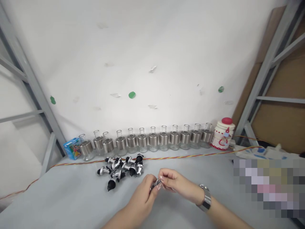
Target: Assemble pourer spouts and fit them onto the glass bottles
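Between my two hands is a small silver-and-dark pourer top (155,183), mostly covered by fingers. My left hand (144,192) is closed around it, thumb along its near side. The fingertips of my right hand (175,182) pinch its upper right end, and a metal watch (205,197) circles that wrist. Left of my hands, several silver pourer tops with black stoppers (118,171) lie in a loose pile on the grey table (71,197). Behind them, glass bottles with brushed-metal sleeves (153,140) stand upright in a row along the wall.
A blue printed box (72,149) stands at the row's left end, and a white-and-red jar (221,136) at its right. A twisted red-yellow cord (181,156) runs across the table before the bottles. White plastic packaging (269,152) lies at right, near a blurred-out patch.
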The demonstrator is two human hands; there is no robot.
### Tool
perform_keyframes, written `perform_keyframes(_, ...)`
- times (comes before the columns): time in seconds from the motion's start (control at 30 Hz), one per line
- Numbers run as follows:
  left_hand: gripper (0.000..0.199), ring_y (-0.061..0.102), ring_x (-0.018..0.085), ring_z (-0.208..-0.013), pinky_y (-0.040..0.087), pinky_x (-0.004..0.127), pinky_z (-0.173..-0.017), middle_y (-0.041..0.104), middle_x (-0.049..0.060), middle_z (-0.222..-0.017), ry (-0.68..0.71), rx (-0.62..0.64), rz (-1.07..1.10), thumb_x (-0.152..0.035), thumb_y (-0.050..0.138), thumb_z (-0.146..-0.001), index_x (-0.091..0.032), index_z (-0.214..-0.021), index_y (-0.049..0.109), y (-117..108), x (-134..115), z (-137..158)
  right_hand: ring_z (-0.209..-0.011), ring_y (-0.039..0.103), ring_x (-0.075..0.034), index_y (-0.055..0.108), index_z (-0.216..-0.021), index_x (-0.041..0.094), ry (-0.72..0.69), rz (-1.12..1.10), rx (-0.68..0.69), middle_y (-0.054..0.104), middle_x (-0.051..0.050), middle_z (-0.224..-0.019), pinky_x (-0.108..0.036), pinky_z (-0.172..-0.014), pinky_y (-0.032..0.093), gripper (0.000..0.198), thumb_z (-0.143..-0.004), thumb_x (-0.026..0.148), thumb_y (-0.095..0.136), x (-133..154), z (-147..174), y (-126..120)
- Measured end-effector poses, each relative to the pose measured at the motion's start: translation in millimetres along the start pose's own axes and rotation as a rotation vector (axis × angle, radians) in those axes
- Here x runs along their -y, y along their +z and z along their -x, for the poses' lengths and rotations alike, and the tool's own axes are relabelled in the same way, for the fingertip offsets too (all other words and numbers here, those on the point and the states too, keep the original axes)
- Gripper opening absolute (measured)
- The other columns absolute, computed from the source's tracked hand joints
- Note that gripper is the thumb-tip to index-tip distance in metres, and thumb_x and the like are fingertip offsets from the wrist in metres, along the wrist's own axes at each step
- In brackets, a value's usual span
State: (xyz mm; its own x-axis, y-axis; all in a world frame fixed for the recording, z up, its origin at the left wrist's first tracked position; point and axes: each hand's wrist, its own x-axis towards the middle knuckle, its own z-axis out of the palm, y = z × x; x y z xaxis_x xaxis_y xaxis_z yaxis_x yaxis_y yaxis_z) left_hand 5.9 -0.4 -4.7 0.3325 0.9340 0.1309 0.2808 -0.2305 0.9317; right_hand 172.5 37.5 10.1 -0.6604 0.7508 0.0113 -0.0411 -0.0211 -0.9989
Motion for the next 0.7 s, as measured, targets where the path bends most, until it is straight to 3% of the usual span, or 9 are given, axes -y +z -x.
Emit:
perform_keyframes(0.13, 0.025, 0.043, 0.016, -0.074, 0.032, 0.026, -0.068, 0.048, 0.002, -0.080, 0.074, 0.036, -0.196, -0.039, 0.032, -0.086, -0.019, -0.082, 0.047, 0.1, 4.5, -0.9, -0.045, 0.025, -0.005, 0.045, -0.069, 0.016, -0.028, 0.065, -0.039, 0.040, 0.006, -0.055, -0.021, -0.043, 0.017, 0.037, -0.073, 0.052, 0.053, -0.3, 0.4, 0.5)
perform_keyframes(0.3, 0.024, 0.041, 0.014, -0.073, 0.033, 0.025, -0.066, 0.045, 0.000, -0.078, 0.056, 0.034, -0.163, -0.040, 0.032, -0.086, -0.019, -0.082, 0.043, -0.8, 4.2, -1.4, -0.058, 0.039, -0.009, 0.044, -0.079, 0.019, -0.157, 0.134, -0.161, 0.045, 0.004, -0.065, -0.022, -0.054, 0.029, 0.029, -0.076, 0.045, 0.055, 3.8, 2.7, 4.4)
perform_keyframes(0.5, 0.026, 0.035, 0.008, -0.058, 0.030, 0.021, -0.056, 0.037, -0.005, -0.065, -0.054, 0.104, 0.109, -0.043, 0.032, -0.086, -0.019, -0.080, 0.040, 2.7, -0.8, -1.0, -0.057, 0.038, -0.008, 0.037, -0.082, 0.022, -0.176, 0.147, -0.221, 0.041, 0.006, -0.065, -0.021, -0.054, 0.031, 0.028, -0.078, 0.044, 0.052, -7.0, -1.0, 4.0)
perform_keyframes(0.7, 0.030, 0.028, 0.004, -0.041, 0.016, 0.018, -0.039, 0.038, -0.008, -0.057, -0.195, 0.145, 0.420, -0.051, 0.039, -0.080, -0.021, -0.077, 0.039, 8.7, 3.1, -6.7, -0.047, 0.037, -0.007, 0.037, -0.082, 0.021, -0.129, 0.162, -0.195, 0.039, 0.008, -0.058, -0.020, -0.045, 0.029, 0.029, -0.083, 0.050, 0.039, -14.9, -2.0, 7.6)
